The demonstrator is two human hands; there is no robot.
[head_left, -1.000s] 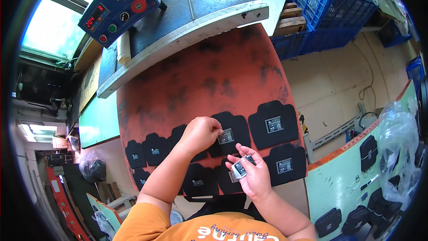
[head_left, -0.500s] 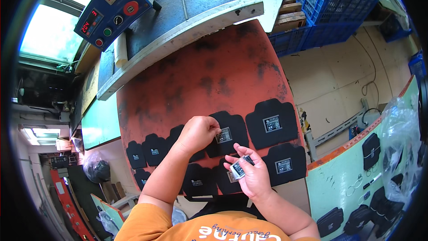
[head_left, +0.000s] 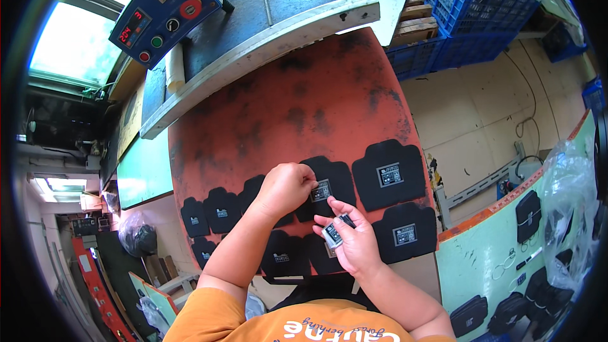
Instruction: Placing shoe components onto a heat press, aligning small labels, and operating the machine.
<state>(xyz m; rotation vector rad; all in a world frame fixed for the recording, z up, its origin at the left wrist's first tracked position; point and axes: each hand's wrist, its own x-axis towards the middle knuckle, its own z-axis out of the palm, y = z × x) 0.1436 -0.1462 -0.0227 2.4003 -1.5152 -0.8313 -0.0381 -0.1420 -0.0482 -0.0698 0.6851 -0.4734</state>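
Note:
Black fabric pieces, cut with notched shoulders, lie in two rows along the near side of a red board (head_left: 291, 101); each visible print or label on them is small and pale. My left hand (head_left: 285, 190) is closed in a pinch at the left edge of a printed label (head_left: 321, 190) on an upper-row black piece (head_left: 337, 171). Just right and nearer, my right hand (head_left: 360, 240) grips a small stack of printed labels (head_left: 335, 231) between thumb and fingers, above a lower-row piece. That piece's label is partly covered by the hand. My left forearm hides parts of other pieces.
A blue control box (head_left: 168, 9) with red displays and buttons stands on a heavy dark-topped plate with a pale edge (head_left: 266, 60) beyond the board. Blue crates (head_left: 468, 6) are at the far right. Right of me, a green table (head_left: 468, 278) holds black bundles, scissors and clear plastic.
My right hand has shifted slightly left with the label stack, closer to my left hand. The left hand keeps its pinch at the label; the whole view has moved a little.

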